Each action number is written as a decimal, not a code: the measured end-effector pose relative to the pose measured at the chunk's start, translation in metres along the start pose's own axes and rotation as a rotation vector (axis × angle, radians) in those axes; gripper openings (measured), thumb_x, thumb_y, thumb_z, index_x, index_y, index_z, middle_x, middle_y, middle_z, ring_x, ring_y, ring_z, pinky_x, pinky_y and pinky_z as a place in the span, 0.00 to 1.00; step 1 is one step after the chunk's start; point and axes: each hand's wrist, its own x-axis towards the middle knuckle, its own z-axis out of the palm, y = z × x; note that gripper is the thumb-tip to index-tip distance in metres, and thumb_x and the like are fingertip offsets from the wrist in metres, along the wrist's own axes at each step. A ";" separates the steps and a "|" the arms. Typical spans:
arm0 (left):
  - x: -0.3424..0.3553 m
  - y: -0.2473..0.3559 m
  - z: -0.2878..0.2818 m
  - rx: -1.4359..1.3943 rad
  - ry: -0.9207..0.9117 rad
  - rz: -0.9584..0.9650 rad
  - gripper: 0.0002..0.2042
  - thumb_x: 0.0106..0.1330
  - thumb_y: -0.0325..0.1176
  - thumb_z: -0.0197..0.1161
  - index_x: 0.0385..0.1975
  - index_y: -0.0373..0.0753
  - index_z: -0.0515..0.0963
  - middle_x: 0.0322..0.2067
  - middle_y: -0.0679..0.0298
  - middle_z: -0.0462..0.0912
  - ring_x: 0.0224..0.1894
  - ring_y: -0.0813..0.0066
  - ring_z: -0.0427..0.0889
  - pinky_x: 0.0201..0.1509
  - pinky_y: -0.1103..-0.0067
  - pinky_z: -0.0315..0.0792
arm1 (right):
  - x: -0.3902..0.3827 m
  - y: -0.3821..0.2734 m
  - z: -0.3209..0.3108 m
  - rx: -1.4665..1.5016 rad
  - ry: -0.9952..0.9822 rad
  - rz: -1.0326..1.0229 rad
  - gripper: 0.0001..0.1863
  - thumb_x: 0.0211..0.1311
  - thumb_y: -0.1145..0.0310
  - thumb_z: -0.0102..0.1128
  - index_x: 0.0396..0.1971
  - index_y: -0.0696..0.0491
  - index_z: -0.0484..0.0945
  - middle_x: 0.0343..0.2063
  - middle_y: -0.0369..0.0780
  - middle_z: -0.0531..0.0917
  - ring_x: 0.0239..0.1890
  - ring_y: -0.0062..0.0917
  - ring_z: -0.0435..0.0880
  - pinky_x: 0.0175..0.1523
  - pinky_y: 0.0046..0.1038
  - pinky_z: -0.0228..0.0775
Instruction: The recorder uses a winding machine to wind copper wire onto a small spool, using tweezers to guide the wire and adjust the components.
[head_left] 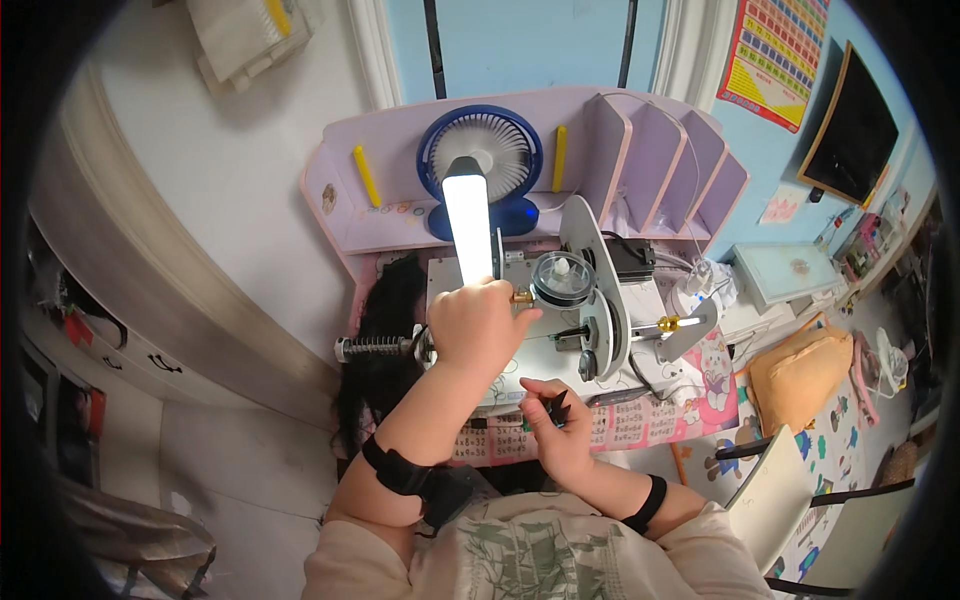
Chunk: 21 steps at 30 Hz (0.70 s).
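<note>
Machine (540, 360) of pale metal is standing at the middle of the table (660, 430). Black strands (385, 325) are lying along the table's left edge. A bright lamp (467, 225) is slanting up beyond our left hand (470, 325), which is bending in over the machine near a brass knob (522, 297); we are not seeing enough to tell whether it is gripping anything. Our right hand, (565, 440) above the table's front edge, is pinching a small dark thing (560, 405). We are probably making a close adjustment, the next move calling for steady left fingers.
</note>
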 end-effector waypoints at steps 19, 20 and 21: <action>-0.083 -0.005 -0.036 0.043 -0.269 0.462 0.01 0.50 0.32 0.62 0.21 0.49 0.78 0.24 0.70 0.72 0.25 0.71 0.74 0.27 0.70 0.62 | 0.032 0.006 0.017 0.581 0.171 0.684 0.07 0.61 0.69 0.60 0.34 0.57 0.77 0.22 0.32 0.74 0.19 0.14 0.65 0.25 0.18 0.57; -0.070 -0.007 -0.039 0.172 -0.289 0.442 0.01 0.51 0.33 0.62 0.22 0.48 0.78 0.24 0.69 0.73 0.25 0.70 0.75 0.28 0.70 0.63 | 0.041 0.017 0.020 0.588 0.203 0.662 0.06 0.61 0.69 0.60 0.33 0.56 0.75 0.22 0.32 0.74 0.19 0.14 0.65 0.25 0.17 0.56; -0.051 -0.009 -0.037 0.193 -0.229 0.334 0.03 0.53 0.36 0.64 0.22 0.48 0.78 0.25 0.68 0.74 0.25 0.67 0.75 0.27 0.69 0.63 | 0.053 0.026 0.021 0.587 0.214 0.663 0.06 0.61 0.69 0.60 0.33 0.56 0.75 0.22 0.32 0.74 0.19 0.14 0.65 0.25 0.17 0.56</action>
